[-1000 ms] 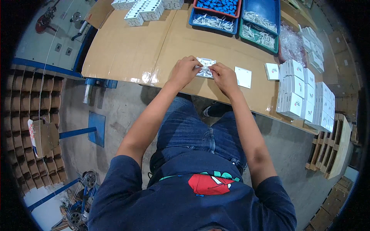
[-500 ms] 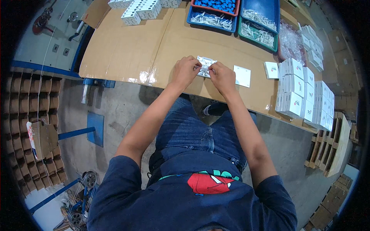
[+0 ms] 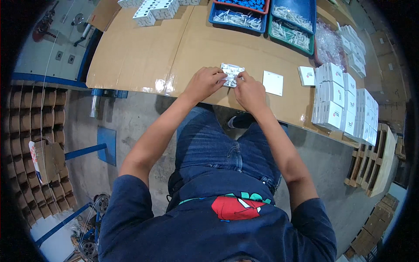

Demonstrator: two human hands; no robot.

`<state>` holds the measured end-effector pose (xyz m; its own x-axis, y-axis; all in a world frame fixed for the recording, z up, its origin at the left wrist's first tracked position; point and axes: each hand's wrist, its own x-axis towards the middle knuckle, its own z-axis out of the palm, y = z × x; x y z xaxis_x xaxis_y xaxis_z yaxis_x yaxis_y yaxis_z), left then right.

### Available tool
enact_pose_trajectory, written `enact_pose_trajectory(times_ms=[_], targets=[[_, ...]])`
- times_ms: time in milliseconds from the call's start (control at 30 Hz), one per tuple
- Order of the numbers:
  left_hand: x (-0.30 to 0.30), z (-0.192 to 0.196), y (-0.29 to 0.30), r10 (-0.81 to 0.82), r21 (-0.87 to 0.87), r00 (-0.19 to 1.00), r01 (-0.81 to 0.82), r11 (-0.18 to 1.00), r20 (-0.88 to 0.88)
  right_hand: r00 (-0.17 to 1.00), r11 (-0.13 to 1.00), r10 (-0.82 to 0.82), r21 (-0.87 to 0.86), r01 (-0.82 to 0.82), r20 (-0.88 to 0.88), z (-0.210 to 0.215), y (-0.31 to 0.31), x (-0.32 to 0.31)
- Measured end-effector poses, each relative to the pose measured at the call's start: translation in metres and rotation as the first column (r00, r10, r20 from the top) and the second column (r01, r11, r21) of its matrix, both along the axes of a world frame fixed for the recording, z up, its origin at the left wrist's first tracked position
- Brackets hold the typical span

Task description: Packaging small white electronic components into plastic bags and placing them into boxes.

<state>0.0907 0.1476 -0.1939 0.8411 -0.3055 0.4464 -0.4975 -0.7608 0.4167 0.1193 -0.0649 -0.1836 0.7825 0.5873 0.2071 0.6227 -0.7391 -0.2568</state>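
Observation:
A small white plastic housing [image 3: 232, 70] with moulded ribs and recesses lies on the cardboard-covered table near its front edge. My left hand [image 3: 207, 83] comes at it from the left, its fingers bent together over the housing's left side. On the right side my right hand [image 3: 249, 91] has thumb and forefinger closed at the housing's edge. Any small part between the fingertips is too small to make out. Just right of that hand a flat white square plate [image 3: 273, 83] rests on the cardboard.
Trays stand at the back: a blue one [image 3: 238, 29] and a green one [image 3: 290, 43] of white pieces, a red one [image 3: 244, 5] of blue pieces. White boxes [image 3: 334, 98] are stacked at right, others [image 3: 159, 11] at back left. A wooden pallet [image 3: 371, 166] stands beyond the table's right.
My fingertips, earlier pinched close together over the middle of the housing, have spread to its two sides. More of the housing shows. The whole view has shifted slightly.

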Motion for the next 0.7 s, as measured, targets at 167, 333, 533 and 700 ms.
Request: enact_pose_trajectory(times_ms=[167,333,533,700], targets=[[-0.001,0.005,0.010,-0.098,0.033,0.995,0.098,0.995,-0.007,0.999,0.997,0.047,-0.066,-0.048,-0.016,0.005,-0.005,0.003],[0.004,0.011,0.017,-0.210,0.101,0.977,0.212,0.972,-0.033,0.997,0.998,0.065,-0.002,-0.065,-0.046,0.005,-0.010,0.007],[0.004,0.018,0.010,-0.222,0.066,0.971,0.228,0.971,-0.086,0.998,0.997,0.047,0.060,-0.044,-0.052,0.007,-0.012,0.008],[0.004,0.013,0.006,-0.168,0.083,0.982,0.175,0.981,-0.088,0.997,0.997,0.070,0.018,-0.069,-0.041,0.005,-0.009,0.011]])
